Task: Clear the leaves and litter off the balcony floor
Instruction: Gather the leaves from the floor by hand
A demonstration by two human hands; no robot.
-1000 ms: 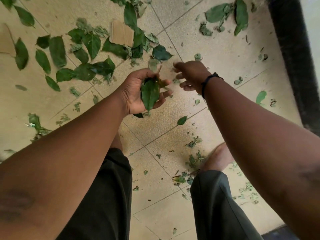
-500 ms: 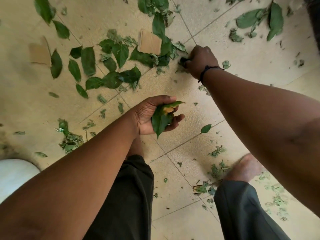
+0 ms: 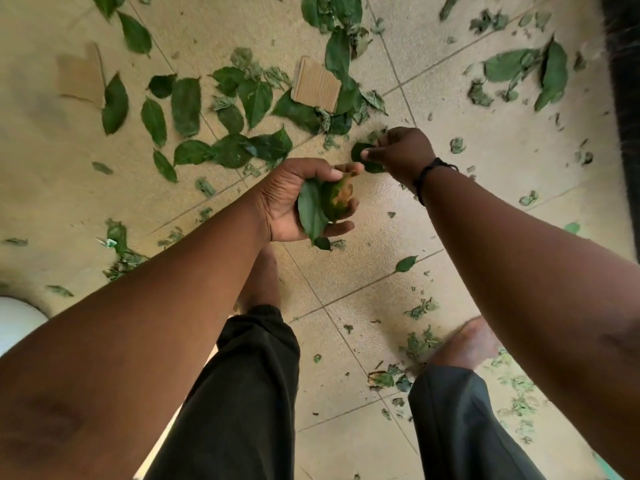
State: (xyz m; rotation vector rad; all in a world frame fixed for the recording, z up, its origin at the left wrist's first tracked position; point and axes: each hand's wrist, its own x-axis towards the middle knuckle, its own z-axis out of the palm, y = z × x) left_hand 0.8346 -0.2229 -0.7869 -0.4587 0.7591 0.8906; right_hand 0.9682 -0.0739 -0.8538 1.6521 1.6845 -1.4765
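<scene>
My left hand point(image 3: 298, 202) cups a small bunch of green and yellowed leaves point(image 3: 323, 206), fingers curled round them. My right hand point(image 3: 401, 154) pinches one dark green leaf point(image 3: 363, 157) just beside it. By my reckoning I've barely begun: whole green leaves point(image 3: 221, 116) and a torn corrugated cardboard scrap point(image 3: 317, 84) litter the beige tiled floor point(image 3: 381, 271) beyond, crumbs near my feet. Both forearms reach down and forward.
</scene>
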